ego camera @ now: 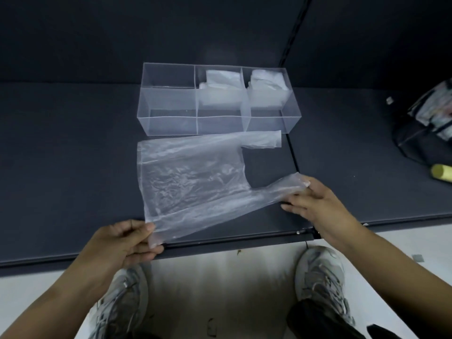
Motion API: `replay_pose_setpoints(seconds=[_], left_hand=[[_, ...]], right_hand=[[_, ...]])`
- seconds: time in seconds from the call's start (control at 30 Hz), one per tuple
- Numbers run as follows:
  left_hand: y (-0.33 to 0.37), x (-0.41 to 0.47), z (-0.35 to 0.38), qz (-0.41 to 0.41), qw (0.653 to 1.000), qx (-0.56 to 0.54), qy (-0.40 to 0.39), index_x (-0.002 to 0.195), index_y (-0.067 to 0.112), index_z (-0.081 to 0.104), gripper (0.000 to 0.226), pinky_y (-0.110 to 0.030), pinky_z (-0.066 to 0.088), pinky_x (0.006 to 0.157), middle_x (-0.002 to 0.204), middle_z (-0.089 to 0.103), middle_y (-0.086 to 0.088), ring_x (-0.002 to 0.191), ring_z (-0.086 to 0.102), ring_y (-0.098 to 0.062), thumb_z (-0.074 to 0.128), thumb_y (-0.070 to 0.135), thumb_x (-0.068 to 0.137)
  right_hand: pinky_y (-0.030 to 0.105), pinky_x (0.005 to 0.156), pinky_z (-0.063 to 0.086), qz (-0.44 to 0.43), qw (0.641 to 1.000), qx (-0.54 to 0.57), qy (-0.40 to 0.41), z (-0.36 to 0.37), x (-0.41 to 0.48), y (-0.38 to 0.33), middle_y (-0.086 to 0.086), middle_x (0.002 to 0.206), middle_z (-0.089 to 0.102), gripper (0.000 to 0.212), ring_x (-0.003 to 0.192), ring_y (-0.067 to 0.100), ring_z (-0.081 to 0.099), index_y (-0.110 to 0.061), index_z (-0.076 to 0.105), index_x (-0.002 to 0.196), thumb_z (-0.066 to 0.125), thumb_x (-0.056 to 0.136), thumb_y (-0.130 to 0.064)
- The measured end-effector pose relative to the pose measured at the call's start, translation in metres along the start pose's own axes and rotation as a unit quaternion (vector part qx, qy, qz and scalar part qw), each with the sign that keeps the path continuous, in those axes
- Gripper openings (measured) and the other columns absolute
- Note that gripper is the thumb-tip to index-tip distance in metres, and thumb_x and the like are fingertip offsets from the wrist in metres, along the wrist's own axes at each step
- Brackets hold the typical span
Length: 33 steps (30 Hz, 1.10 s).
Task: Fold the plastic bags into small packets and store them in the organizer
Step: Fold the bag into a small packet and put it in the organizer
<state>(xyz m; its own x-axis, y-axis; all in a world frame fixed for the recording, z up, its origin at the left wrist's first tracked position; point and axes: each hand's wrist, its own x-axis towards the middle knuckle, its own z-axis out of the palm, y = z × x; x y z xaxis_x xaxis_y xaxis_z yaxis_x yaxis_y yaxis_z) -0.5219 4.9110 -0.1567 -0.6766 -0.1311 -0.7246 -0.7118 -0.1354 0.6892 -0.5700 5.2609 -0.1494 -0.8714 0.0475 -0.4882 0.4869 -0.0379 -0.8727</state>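
L hand pinches bag corner | R hand – handle | organizer behind

A clear plastic bag lies spread on a dark table, its far handle flat beside a clear organizer. The left hand pinches the bag's near bottom corner at the table edge; the right hand pinches the near handle. Folded bags sit in the organizer's middle and right compartments. Grey sneakers stand on the floor below.
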Motion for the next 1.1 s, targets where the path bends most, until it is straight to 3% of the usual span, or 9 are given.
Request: replay_pose_setpoints(seconds=[0.1,0.27,0.43,0.53,0.6,0.7,0.8,0.93,1.1], left_hand=[[0.001,-0.001,0.001,0.011,1.0,0.027,-0.009,0.093,0.0,0.065,0.01,-0.021,0.054,0.049,0.075,0.073,-0.015,0.068,0.072,-0.029,0.064,0.008,0.086],[-0.001,-0.001,-0.002,0.048,0.994,0.099,-0.014,0.096,0.003,0.066,0.014,-0.021,0.053,0.051,0.071,0.071,-0.017,0.064,0.071,-0.028,0.069,0.008,0.083],[0.003,-0.004,-0.009,0.069,0.97,0.231,-0.014,0.093,0.015,0.06,0.024,-0.02,0.048,0.045,0.067,0.07,-0.011,0.052,0.065,-0.018,0.077,0.024,0.078],[0.011,0.002,-0.015,0.214,0.885,0.384,0.15,0.083,0.017,0.054,0.035,-0.016,0.038,0.049,0.073,0.062,0.004,0.059,0.059,-0.009,0.071,0.047,0.075],[0.018,0.006,-0.007,0.355,0.81,0.406,0.232,0.094,0.014,0.058,0.016,-0.02,0.04,0.063,0.084,0.061,0.001,0.076,0.059,-0.019,0.064,0.027,0.087],[0.021,0.026,0.015,0.456,0.734,0.477,0.163,0.121,-0.001,0.059,0.03,-0.038,0.037,0.103,0.123,0.057,-0.019,0.116,0.052,-0.035,0.052,0.0,0.092],[0.018,0.046,0.022,0.418,0.716,0.557,0.056,0.146,0.003,0.033,0.053,-0.044,0.011,0.12,0.154,0.03,-0.014,0.145,0.02,-0.025,0.028,0.023,0.097],[0.011,0.066,0.012,0.39,0.65,0.648,0.078,0.151,0.019,0.001,0.07,-0.034,-0.011,0.118,0.157,-0.007,0.007,0.145,-0.01,-0.007,-0.003,0.054,0.09],[0.012,0.07,0.009,0.379,0.621,0.682,0.07,0.152,0.022,-0.003,0.075,-0.038,-0.01,0.119,0.159,-0.009,0.007,0.146,-0.011,-0.007,-0.003,0.062,0.089]], right_hand=[[0.03,0.067,0.058,0.041,0.998,0.042,-0.018,-0.003,0.003,-0.005,0.015,0.099,0.071,0.022,0.089,0.024,0.07,-0.004,0.061,0.114,0.052,0.094,-0.009],[0.018,0.042,0.044,-0.063,0.95,-0.258,0.166,-0.006,0.011,0.004,0.0,0.058,0.065,0.001,0.043,0.004,0.054,-0.008,0.063,0.089,0.063,0.09,-0.009],[0.03,0.063,0.038,-0.042,0.842,-0.493,0.216,-0.016,-0.009,0.005,-0.009,0.071,0.056,0.019,0.076,0.026,0.06,-0.016,0.057,0.102,0.064,0.084,-0.016],[0.032,0.072,0.041,-0.171,0.829,-0.48,0.232,0.017,-0.009,-0.018,-0.001,0.086,0.054,0.028,0.087,0.031,0.057,-0.011,0.058,0.109,0.062,0.082,-0.006],[0.032,0.091,0.041,-0.283,0.813,-0.481,0.165,0.061,-0.005,-0.031,0.007,0.107,0.056,0.031,0.102,0.03,0.055,-0.008,0.062,0.112,0.06,0.083,-0.002],[0.016,0.114,0.011,-0.348,0.793,-0.499,-0.039,0.143,-0.004,-0.024,0.013,0.141,0.047,0.04,0.133,0.026,0.039,-0.005,0.051,0.133,0.052,0.093,-0.011],[0.029,0.12,0.003,-0.362,0.749,-0.538,-0.133,0.194,0.002,0.007,0.011,0.156,0.027,0.051,0.145,0.022,0.018,-0.008,0.031,0.148,0.042,0.1,-0.022],[0.04,0.12,-0.008,-0.312,0.675,-0.664,-0.078,0.164,0.028,0.032,0.001,0.162,0.003,0.063,0.148,0.017,-0.004,-0.022,0.01,0.153,0.022,0.099,-0.051],[0.039,0.119,-0.004,-0.236,0.683,-0.69,0.042,0.074,0.035,0.032,0.002,0.162,0.008,0.072,0.149,0.02,0.005,-0.022,0.015,0.153,0.01,0.091,-0.059]])
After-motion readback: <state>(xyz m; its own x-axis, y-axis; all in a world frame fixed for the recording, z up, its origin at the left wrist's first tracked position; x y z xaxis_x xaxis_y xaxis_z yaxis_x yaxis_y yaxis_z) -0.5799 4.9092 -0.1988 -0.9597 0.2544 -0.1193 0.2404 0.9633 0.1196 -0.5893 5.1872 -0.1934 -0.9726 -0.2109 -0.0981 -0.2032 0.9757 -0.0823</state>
